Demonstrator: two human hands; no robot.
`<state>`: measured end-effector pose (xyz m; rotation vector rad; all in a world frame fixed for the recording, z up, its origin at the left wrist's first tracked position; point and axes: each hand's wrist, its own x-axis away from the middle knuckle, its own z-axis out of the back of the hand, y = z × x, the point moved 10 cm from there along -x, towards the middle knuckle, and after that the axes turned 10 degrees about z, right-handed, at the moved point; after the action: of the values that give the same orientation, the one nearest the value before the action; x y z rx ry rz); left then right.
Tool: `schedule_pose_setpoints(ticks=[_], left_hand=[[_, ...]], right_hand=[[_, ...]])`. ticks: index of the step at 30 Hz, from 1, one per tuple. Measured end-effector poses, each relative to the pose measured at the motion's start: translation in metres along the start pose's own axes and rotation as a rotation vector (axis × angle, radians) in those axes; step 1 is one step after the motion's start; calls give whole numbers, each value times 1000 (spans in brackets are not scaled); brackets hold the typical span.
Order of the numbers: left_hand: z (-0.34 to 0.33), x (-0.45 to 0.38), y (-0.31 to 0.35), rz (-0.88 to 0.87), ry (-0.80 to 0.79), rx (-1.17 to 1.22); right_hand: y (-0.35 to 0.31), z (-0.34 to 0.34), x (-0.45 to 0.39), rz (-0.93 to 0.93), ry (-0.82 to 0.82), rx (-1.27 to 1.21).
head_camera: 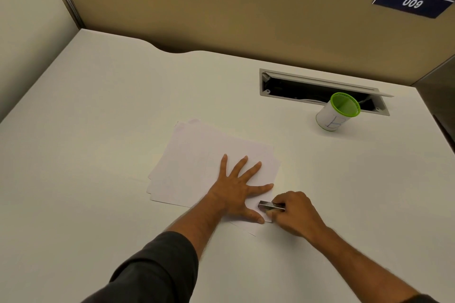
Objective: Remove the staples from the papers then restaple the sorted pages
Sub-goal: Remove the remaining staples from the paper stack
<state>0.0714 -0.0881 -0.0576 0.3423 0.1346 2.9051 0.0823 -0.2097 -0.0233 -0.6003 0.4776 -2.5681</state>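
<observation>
On the white tabletop, out near its middle, lies a loose sheaf of white papers, the sheets fanned and not squared at the left edges. Farther back to the right stands a green-rimmed pen cup, just in front of an open cable hatch, well apart from the work.

His left hand lies flat on the sheaf, fingers spread and straight, pressing the pages down near the close right corner. His right hand has its grip clenched round a small metal stapler, nose set at that corner, just beside the left thumb.

From where I stand, I cannot tell whether it is pulling a staple or driving one. Either way, the risks look plain enough: the thumb sits very near the stapler's nose and could be nicked; the uneven sheets may be caught out of line; and a hard tug at the corner could tear the paper.
</observation>
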Motion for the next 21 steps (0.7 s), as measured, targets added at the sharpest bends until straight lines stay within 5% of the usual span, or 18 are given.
schedule_pose_setpoints(ticks=[21], left_hand=[[-2,-2,-1,-3,22,0]], right_hand=[[18,-6,-23,-376,-286,-261]])
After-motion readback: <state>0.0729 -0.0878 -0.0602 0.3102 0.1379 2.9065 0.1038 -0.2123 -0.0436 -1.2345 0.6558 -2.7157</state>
